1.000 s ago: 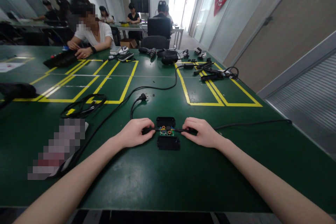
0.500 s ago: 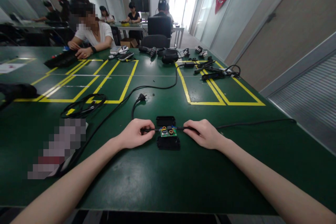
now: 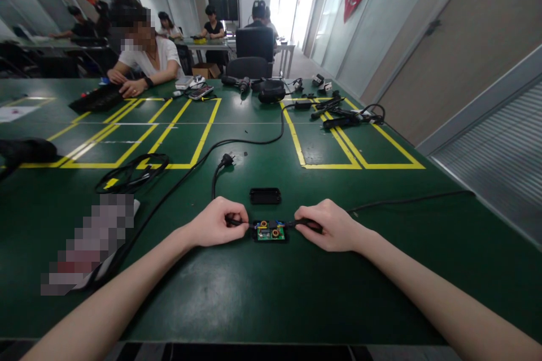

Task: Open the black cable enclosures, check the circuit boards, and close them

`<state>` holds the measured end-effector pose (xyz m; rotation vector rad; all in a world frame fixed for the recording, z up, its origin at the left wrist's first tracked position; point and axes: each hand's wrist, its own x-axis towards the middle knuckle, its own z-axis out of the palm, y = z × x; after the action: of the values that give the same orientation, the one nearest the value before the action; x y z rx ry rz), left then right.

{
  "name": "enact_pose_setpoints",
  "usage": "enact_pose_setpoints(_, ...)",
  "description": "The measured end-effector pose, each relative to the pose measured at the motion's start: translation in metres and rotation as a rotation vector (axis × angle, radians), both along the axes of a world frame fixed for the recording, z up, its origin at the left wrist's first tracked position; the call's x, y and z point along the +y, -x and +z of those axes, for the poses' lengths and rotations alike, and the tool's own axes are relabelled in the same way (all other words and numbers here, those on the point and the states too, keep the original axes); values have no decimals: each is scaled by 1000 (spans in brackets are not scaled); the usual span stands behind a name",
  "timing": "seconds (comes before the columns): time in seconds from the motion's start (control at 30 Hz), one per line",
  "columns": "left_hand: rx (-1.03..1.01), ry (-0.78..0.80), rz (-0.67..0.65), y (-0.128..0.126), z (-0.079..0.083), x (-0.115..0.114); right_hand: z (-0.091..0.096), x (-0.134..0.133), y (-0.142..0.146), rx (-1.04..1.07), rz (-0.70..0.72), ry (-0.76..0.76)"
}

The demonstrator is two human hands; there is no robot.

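A green circuit board [image 3: 270, 232] with copper-wound coils sits in or directly over the near black plastic case half [image 3: 256, 237], whose edges show around it. My left hand [image 3: 220, 222] pinches the black cable on the board's left side. On the other side my right hand [image 3: 328, 225] grips the black cable [image 3: 393, 201] that leads off to the right. Beyond the board lies the other case half [image 3: 265, 196], its hollow side up, touched by neither hand. The power plug [image 3: 227, 160] rests on the green table [image 3: 237, 304] past my left hand.
At left lie a coiled cable [image 3: 133, 174] and a blurred flat object [image 3: 93, 242]. A long black cord [image 3: 228, 140] crosses the table. Farther back are a power drill [image 3: 241, 83], a heap of cables [image 3: 342, 115] and a co-worker [image 3: 146, 59] handling a black tray [image 3: 97, 98].
Both hands have moved the circuit board toward me, from between the two case halves to the near one. The far half now stands apart from the board.
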<state>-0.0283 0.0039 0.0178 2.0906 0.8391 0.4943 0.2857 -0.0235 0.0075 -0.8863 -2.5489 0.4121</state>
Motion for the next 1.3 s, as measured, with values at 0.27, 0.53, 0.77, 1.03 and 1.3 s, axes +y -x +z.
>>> enact_pose_setpoints(0.27, 55, -199, 26, 2, -4, 2, -4, 4, 1, -1, -13, -8)
enact_pose_setpoints(0.53, 55, -286, 24, 3, -6, 1, -9, 6, 0, 34, 24, -120)
enact_pose_setpoints(0.77, 25, -293, 17, 1, -7, -1, -7, 3, 4, 46, 28, -160)
enact_pose_setpoints(1.03, -5, -347, 15, -2, -5, -3, -6, 0, 8, 85, 43, -142)
enact_pose_setpoints(1.3, 24, -354, 17, -1, -8, -3, -10, 0, 11, 126, 33, -201)
